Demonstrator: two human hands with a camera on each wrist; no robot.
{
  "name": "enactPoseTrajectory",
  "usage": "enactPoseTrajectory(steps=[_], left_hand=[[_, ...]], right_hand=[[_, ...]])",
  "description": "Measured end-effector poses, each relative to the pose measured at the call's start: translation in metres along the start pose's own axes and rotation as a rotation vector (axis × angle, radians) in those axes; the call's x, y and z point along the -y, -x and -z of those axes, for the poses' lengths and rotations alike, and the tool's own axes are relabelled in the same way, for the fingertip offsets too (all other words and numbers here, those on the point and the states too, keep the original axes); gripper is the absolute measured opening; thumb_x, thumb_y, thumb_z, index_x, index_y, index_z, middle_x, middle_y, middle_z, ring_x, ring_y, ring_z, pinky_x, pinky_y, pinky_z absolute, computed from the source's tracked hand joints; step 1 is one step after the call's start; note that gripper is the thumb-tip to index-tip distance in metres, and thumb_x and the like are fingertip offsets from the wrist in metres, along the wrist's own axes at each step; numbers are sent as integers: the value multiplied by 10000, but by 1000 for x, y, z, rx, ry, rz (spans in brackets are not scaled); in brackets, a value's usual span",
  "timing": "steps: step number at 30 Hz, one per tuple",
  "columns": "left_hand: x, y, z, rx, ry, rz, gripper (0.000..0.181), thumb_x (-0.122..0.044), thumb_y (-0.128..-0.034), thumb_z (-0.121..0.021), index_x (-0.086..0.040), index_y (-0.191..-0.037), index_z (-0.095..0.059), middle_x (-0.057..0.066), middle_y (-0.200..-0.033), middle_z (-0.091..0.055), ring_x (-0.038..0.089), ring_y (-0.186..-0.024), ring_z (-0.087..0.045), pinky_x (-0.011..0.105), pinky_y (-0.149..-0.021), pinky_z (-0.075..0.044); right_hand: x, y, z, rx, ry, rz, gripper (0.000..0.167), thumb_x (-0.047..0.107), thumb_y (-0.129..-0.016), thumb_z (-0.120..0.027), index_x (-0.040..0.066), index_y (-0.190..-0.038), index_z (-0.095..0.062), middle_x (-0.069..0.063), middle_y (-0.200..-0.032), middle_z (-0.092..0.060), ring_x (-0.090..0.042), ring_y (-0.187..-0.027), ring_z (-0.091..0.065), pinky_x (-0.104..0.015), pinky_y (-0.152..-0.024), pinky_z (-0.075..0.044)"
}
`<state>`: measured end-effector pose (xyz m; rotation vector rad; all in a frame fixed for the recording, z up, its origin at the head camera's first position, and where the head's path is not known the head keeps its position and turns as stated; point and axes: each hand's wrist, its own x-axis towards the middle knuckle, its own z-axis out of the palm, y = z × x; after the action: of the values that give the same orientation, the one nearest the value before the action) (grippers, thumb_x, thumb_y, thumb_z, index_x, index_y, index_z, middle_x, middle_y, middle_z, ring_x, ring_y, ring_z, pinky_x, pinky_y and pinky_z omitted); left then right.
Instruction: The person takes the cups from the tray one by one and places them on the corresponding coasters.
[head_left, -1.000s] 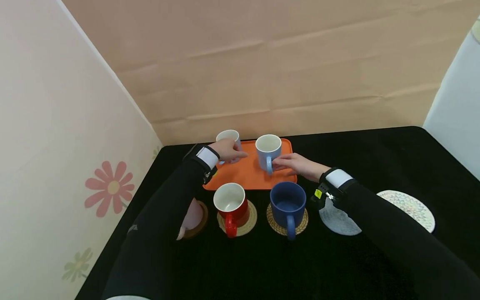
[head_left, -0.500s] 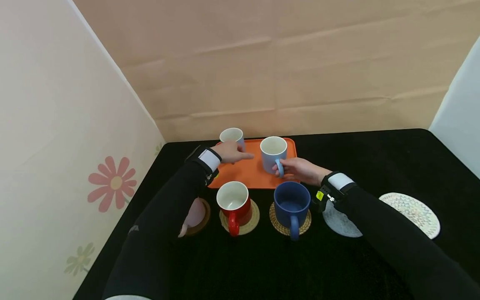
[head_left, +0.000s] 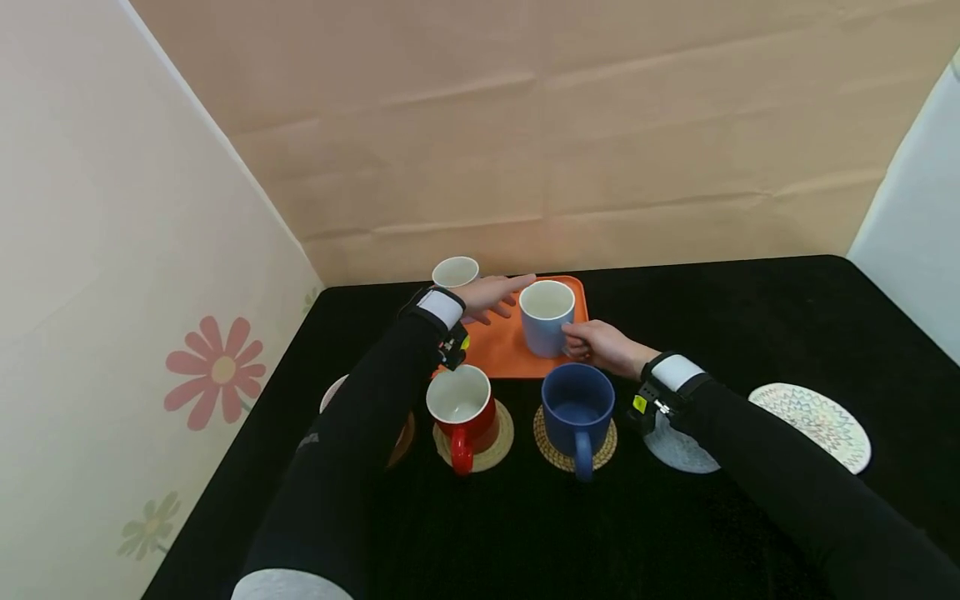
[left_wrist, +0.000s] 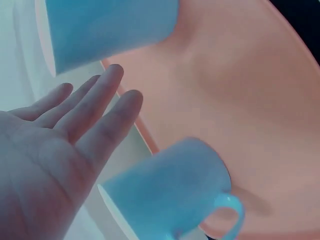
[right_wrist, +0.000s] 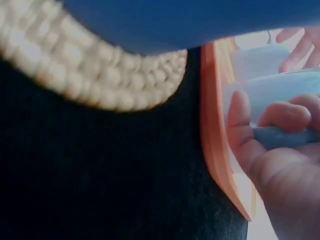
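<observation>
My right hand [head_left: 606, 347] grips the handle of a light-blue mug [head_left: 544, 329] on the right side of an orange tray [head_left: 495, 348]. The right wrist view shows the fingers curled round that handle [right_wrist: 282, 138]. My left hand [head_left: 489, 297] has its fingers stretched out toward the same mug's left side, over the tray. In the left wrist view its fingertips are just below this mug [left_wrist: 110, 30], and contact is hard to tell. A second light-blue mug [head_left: 455, 272] stands at the tray's left, partly behind the left hand.
In front of the tray, a red mug [head_left: 467, 429] and a dark-blue mug [head_left: 572, 433] stand on round coasters. The left sleeve mostly covers another cup [head_left: 330, 393] and its brown coaster [head_left: 403, 440]. A grey coaster [head_left: 678, 446] and a patterned mat [head_left: 813, 421] lie to the right.
My right hand has closed round the handle of the right light-blue mug, and the handle has swung to the right. My left hand has moved right toward that mug, its fingers straightening.
</observation>
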<state>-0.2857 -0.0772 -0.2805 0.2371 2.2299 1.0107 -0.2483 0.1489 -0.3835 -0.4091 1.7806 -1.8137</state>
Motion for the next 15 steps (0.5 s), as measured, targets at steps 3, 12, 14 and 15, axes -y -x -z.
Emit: enactPoseTrajectory(steps=[3,12,14,15], left_hand=[[-3,-4,-4,38,11,9,741,-579,-988,-366,-93,-1534,-250,183,-1514,-333,349,-1340,-397,530,-1094,-288],[-6,-3,-5,61,102,-1,794,-653,-967,-261,-77,-1513,-291,178,-1472,-393,332,-1299,-439,532,-1091,-282],[-6,-2,-5,58,123,-10,795,-650,-970,-249,-61,-1503,-302,177,-1462,-407,330,-1295,-447,522,-1087,-293],[-7,-1,-5,57,126,-19,792,-646,-971,-243,-60,-1500,-307,175,-1458,-412,328,-1290,-452,517,-1082,-301]], right_hand=[[-1,1,-1,-13,11,14,432,190,-1062,-327,103,-638,-331,10,-618,-279,-185,-592,-247,-274,-633,-263],[3,7,0,-20,59,33,442,202,-1057,-341,121,-622,-337,25,-610,-293,-147,-576,-303,-285,-636,-300],[6,10,1,-12,61,43,442,202,-1058,-339,114,-624,-335,23,-610,-294,-153,-579,-301,-295,-643,-306],[7,12,1,-8,63,49,442,200,-1059,-336,111,-626,-332,22,-610,-291,-154,-578,-297,-302,-645,-304]])
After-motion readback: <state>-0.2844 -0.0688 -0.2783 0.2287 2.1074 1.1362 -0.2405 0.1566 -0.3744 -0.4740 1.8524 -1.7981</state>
